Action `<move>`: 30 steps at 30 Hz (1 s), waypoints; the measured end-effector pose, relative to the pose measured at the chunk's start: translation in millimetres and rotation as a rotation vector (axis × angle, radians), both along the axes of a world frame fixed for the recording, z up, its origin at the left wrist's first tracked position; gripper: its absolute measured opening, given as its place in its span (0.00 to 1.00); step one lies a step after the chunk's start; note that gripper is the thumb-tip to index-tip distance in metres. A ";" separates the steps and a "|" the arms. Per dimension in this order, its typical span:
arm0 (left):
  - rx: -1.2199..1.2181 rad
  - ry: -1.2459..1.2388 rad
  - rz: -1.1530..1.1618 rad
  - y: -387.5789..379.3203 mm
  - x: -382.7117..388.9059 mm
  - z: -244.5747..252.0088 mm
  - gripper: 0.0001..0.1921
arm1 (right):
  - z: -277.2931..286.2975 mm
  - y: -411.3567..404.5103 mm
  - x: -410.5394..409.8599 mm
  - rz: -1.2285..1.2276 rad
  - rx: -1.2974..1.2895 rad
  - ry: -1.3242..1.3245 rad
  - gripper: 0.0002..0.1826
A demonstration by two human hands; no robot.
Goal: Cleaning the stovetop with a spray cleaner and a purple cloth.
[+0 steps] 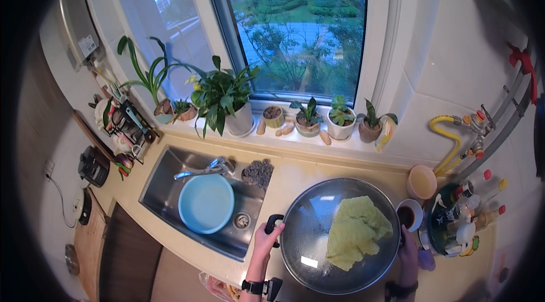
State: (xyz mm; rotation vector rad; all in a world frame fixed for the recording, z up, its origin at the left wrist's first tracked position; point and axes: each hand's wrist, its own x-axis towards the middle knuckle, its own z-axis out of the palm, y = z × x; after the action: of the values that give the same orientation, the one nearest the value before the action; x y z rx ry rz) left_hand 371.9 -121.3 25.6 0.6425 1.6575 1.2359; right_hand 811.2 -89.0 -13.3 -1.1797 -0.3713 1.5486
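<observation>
A large round pan or wok is in front of me, with a glass-like shiny surface that carries reflections and droplets; whether a lid covers it I cannot tell. A crumpled yellow-green cloth shows on its right half. My left hand grips the black side handle at its left edge. At the right edge, my right hand holds the other side, its grip partly hidden behind the rim. A small white bowl of dark liquid lies just beyond my right hand.
Left of the pan, a steel sink holds a light-blue basin beneath the faucet; a scouring pad lies at its back corner. A pink bowl and several bottles stand right. Potted plants line the windowsill.
</observation>
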 end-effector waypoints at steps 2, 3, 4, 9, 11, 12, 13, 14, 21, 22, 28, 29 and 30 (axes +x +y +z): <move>0.024 -0.028 0.015 1.3 2.4 3.5 0.19 | 12.4 1.8 -0.4 0.085 0.067 0.024 0.09; 0.036 -0.034 0.013 -3.1 -4.4 -0.8 0.19 | 9.9 -7.2 -10.6 0.061 0.062 0.053 0.09; 0.028 -0.017 -0.001 -0.3 -0.2 7.0 0.19 | 15.3 -5.1 -6.3 0.085 0.094 -0.007 0.09; 0.029 -0.053 -0.051 -3.6 -19.9 -19.6 0.18 | 1.6 -10.2 -7.9 0.074 0.158 -0.087 0.13; 0.055 -0.099 -0.081 8.2 -15.3 -46.8 0.20 | 9.4 -19.0 1.2 0.039 0.108 -0.166 0.13; -0.020 0.039 -0.142 18.0 -6.0 -41.4 0.15 | 10.3 14.8 -17.8 0.016 0.136 -0.194 0.14; -0.092 0.187 -0.159 14.2 -18.1 -27.7 0.11 | 14.9 -16.7 -11.0 0.063 0.073 -0.175 0.16; 0.044 0.344 -0.320 6.0 -17.0 0.8 0.13 | 17.4 -15.1 -16.4 -0.042 0.128 -0.198 0.18; 0.493 0.549 -0.174 -49.3 -39.7 73.1 0.23 | 47.1 -134.7 -54.2 -0.324 0.279 -1.004 0.16; 0.663 0.543 -0.231 -62.6 -7.1 131.0 0.24 | 74.0 -144.4 -57.6 -0.378 0.248 -1.009 0.16; 1.074 0.040 -0.755 -211.5 101.3 186.6 0.25 | 6.0 -418.1 -7.3 0.039 -0.194 -0.872 0.23; 1.087 -0.011 -0.812 -226.8 111.4 194.4 0.26 | -0.5 -462.6 5.8 0.141 -0.377 -0.754 0.24; 1.108 -0.035 -0.831 -235.2 123.7 197.9 0.26 | -18.4 -507.2 21.1 0.066 -0.446 -0.771 0.24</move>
State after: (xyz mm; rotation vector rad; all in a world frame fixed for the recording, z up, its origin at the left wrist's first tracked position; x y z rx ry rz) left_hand 495.7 -356.5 223.5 1.7256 0.3860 1.3913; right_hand 832.4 -596.2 -31.7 -2.1319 -0.5837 1.2037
